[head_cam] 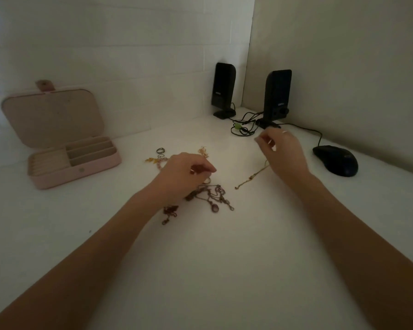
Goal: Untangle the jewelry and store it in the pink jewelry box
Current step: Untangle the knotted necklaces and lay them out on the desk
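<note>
Spreading across the whole lower frame, a white tabletop point(224, 270) is seen, met by pale walls at the top. At the upper left of the frame, the pink jewelry box point(74, 163) is stood open, its lid tilted back toward the wall and its ring rolls and slotted compartments exposed. At the right edge of centre, a black computer mouse point(335, 160) is placed, and two black speakers point(277, 96) are set in the corner at upper centre, with dark cables point(244, 129) coiled before them.

Both bare forearms are extended from the bottom corners. The left hand point(181, 173) is lowered at the centre of the frame onto a tangle of chains point(210, 196), with its fingers curled together and pinched on part of it. The right hand point(284, 151), right of centre, is raised slightly, and a thin gold chain point(253, 175) is held by its curled fingers, the loose end trailing down-left onto the table. Just above the left hand, two rings point(160, 151) and small gold pieces point(203, 151) are laid, well apart from the box.
</note>
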`<action>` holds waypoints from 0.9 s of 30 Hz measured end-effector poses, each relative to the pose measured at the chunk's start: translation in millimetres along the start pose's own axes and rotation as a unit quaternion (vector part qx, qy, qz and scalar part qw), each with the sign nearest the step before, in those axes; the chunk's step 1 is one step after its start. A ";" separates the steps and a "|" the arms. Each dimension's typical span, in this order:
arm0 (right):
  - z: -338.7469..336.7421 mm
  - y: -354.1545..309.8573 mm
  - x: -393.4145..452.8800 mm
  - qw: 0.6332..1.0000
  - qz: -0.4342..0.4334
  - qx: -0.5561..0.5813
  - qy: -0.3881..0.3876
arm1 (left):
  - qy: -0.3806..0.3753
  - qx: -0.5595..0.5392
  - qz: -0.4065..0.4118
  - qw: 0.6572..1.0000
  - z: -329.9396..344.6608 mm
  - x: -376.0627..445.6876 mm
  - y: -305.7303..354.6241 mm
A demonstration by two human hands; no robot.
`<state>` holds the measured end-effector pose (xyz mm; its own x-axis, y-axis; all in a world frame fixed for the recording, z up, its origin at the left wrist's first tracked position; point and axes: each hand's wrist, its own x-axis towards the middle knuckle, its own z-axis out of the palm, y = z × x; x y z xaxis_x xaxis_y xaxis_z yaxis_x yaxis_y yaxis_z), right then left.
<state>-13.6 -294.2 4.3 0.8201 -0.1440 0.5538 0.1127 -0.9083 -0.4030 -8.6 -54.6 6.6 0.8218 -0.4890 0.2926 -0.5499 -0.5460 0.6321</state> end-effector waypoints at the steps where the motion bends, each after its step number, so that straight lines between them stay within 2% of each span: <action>1: 0.6 -20.7 -3.9 0.998 -0.011 0.046 -0.044 | 0.000 0.003 0.001 1.000 -6.5 -6.3 -4.2; 4: 11.6 -72.7 -21.3 0.971 -0.035 0.113 -0.205 | 0.005 0.018 0.019 1.000 -24.4 -22.1 -15.7; 7: 27.2 -95.8 -37.8 0.958 -0.053 0.093 -0.267 | 0.000 0.035 0.041 0.999 -30.7 -34.0 -26.8; 14: 34.3 -104.1 -48.5 0.961 -0.051 0.090 -0.255 | -0.009 0.050 0.057 0.997 -21.9 -38.9 -37.2; 18: 45.1 -107.3 -51.8 0.972 -0.053 0.109 -0.200 | 0.013 0.036 0.048 0.998 -16.9 -40.0 -37.6; 23: 47.3 -115.8 -51.8 0.952 0.010 0.281 -0.119 | 0.095 -0.081 0.004 0.992 -15.1 -36.3 -29.5; 27: 41.3 -111.7 -50.7 0.924 0.027 0.361 -0.123 | 0.104 -0.249 -0.079 0.960 -23.4 -33.9 -26.9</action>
<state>-44.6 -169.2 -8.9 0.9281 -0.0083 0.3723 0.3396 -0.3912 -0.8554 -18.1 -7.4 -3.5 0.9295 -0.2516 0.2699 -0.3195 -0.1833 0.9297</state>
